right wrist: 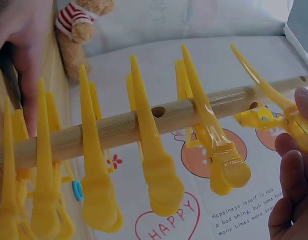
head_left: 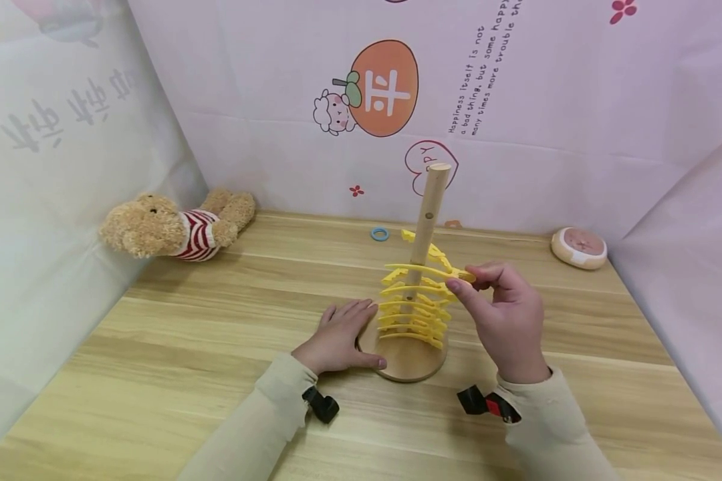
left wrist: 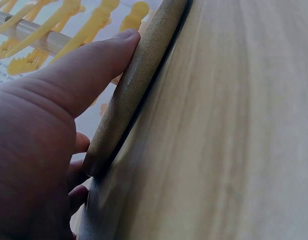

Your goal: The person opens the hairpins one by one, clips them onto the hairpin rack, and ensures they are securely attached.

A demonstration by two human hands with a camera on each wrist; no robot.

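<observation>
A wooden pole [head_left: 431, 214] rises from a round wooden base [head_left: 406, 364]. Several yellow plastic hair clips [head_left: 418, 321], each with a long pointed prong, are clamped around it in a stack. My right hand [head_left: 508, 314] pinches the topmost hair clip [right wrist: 274, 95] by its handle end between thumb and fingers. Its prong and toothed part stand spread on either side of the pole. On the left edge of the base rests my left hand [head_left: 339, 337], fingers fairly straight and thumb [left wrist: 101, 57] pressing its top near the rim.
A teddy bear in a striped shirt [head_left: 198, 234] lies at the back left. A blue ring [head_left: 380, 234] lies behind the pole, and a rounded white-and-brown object [head_left: 579, 248] sits at the back right. Printed cloth [head_left: 265, 87] hangs behind the wooden table [head_left: 204, 374].
</observation>
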